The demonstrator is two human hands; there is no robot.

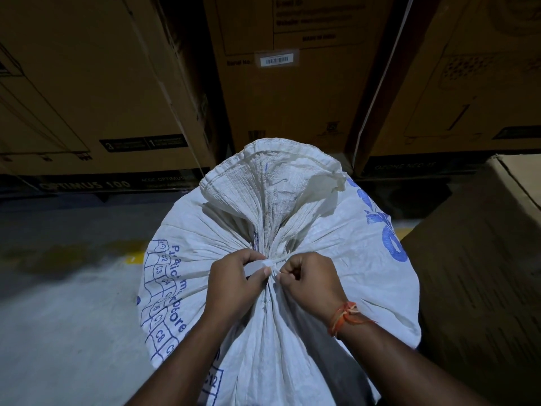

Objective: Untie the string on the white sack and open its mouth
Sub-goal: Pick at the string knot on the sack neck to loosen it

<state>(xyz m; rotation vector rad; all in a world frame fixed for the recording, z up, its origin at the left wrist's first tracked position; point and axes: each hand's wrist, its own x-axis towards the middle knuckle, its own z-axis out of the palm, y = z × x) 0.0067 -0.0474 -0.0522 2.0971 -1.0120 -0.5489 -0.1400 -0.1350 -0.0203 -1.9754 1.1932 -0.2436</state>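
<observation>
Both hands are working the white sack (292,332). The left hand (237,281) and right hand (310,281) are pinching its string (270,263) at the gathered neck.

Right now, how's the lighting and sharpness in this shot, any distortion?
Head view: dim overall, the white sack the brightest thing; cardboard boxes behind it are dark with blurred print; wide-angle bending splays the box edges outward; both hands, left hand and right hand, look fairly sharp at the string.
</observation>
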